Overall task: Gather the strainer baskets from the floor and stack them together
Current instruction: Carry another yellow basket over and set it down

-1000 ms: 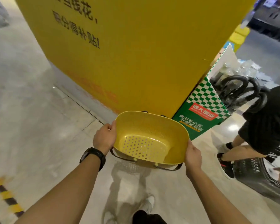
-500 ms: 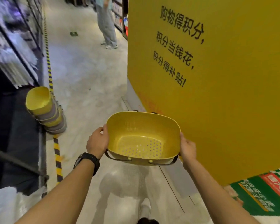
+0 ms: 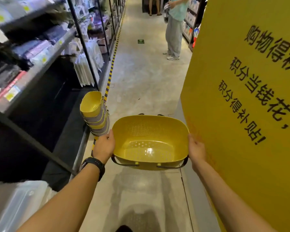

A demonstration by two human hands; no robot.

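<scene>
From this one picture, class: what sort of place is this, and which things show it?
Most likely a shop aisle: stocked shelves with yellow price tags on the left, a big yellow printed sign on the right, another person standing ahead.

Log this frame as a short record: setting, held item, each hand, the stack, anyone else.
setting: shop aisle between shelving and a yellow sign panel
held item: empty yellow strainer basket, open side up
left hand: grips its left rim
right hand: grips its right rim
stack: nested yellow and grey baskets, tilted, by the shelving's foot, ahead-left
other: person standing farther down the aisle
</scene>
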